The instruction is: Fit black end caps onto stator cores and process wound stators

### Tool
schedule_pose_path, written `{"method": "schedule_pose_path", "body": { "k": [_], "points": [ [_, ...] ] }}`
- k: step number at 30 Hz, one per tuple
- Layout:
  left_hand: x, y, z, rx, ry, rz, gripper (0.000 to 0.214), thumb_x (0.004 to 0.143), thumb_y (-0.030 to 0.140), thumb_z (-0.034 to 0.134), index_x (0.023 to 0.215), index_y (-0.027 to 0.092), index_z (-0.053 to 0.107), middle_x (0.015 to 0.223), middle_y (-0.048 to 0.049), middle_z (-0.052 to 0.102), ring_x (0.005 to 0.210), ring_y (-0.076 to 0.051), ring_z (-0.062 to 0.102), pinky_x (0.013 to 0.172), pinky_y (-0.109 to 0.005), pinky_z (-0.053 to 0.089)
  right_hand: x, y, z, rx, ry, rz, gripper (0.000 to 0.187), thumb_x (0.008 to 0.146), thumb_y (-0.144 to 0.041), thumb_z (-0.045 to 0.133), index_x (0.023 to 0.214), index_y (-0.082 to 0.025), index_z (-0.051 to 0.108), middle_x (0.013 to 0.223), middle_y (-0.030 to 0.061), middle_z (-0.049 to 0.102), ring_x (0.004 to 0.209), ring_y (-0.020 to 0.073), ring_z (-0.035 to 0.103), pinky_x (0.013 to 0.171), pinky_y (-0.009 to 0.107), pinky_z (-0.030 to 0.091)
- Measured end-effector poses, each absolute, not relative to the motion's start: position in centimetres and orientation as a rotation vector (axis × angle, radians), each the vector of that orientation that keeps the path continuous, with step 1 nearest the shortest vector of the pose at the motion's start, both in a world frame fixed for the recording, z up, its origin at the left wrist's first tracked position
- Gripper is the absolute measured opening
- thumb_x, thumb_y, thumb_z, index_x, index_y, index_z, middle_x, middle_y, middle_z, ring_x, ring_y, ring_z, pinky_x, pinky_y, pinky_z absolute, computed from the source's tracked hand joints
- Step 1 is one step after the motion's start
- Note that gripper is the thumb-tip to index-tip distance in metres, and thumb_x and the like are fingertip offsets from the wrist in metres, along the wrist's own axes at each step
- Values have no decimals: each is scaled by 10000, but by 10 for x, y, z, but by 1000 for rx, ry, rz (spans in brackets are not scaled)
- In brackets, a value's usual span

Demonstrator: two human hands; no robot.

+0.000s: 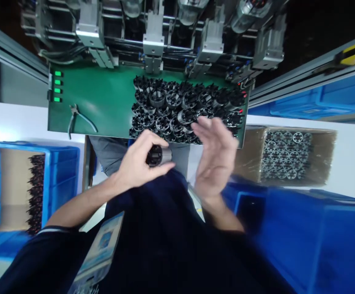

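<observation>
Dark navy top (165,245), sleeve (43,261) with thin white edging, pale blue ID badge (99,249), bare hands (134,163)

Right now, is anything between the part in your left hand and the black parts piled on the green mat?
Nothing visible stands in the way. The black cylindrical part in the left hand is just off the near edge of the green mat, short of the pile. The open right hand is off to one side.
</observation>
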State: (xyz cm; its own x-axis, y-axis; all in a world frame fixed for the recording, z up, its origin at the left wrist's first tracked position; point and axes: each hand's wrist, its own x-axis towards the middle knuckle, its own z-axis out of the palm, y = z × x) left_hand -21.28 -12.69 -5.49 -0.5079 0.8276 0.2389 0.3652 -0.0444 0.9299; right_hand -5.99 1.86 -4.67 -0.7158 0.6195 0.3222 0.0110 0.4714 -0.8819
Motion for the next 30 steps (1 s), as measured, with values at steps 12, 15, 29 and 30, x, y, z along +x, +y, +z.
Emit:
{"method": "schedule_pose_path", "body": {
  "k": [12, 15, 29, 30],
  "points": [
    [-306, -21, -64, 1416, 2069, 937, 688, 711, 828, 1032, 1053, 269, 821, 1005, -150, 729, 1316, -480, 630, 794, -400, 546, 14, 24, -82, -800, -1965, 1581, 421, 1229, -472, 609, 1580, -290, 753, 1447, 126, 774, 1189, 237, 831, 1102, 468, 716],
    [-304, -18, -66, 1380, 2060, 954, 716, 701, 860, 1026, 1027, 265, 798, 965, -134, 660, 1370, -492, 590, 815, -383, 540, 14, 18, -85, -847, -1994, 1646, 433, 1230, -513, 602, 1544, -268, 773, 1445, 135, 766, 1184, 236, 832, 1115, 476, 723],
    [-310, -21, -87, 1483, 2088, 890, 934, 638, 1050, 939, 1173, 288, 865, 1141, -177, 741, 1369, -496, 597, 835, -353, 470, 0, 38, -77, -635, -2227, 1579, 356, 1214, -387, 672, 1536, -264, 766, 1450, 119, 776, 1351, 245, 783, 1241, 504, 667],
    [-310, -22, -91, 1478, 2084, 920, 946, 625, 1054, 942, 1178, 290, 867, 1169, -182, 753, 1378, -491, 597, 834, -354, 475, -2, 35, -75, -612, -2249, 1578, 343, 1211, -368, 681, 1524, -258, 767, 1440, 117, 779, 1356, 241, 781, 1246, 496, 663]
  ]
}}
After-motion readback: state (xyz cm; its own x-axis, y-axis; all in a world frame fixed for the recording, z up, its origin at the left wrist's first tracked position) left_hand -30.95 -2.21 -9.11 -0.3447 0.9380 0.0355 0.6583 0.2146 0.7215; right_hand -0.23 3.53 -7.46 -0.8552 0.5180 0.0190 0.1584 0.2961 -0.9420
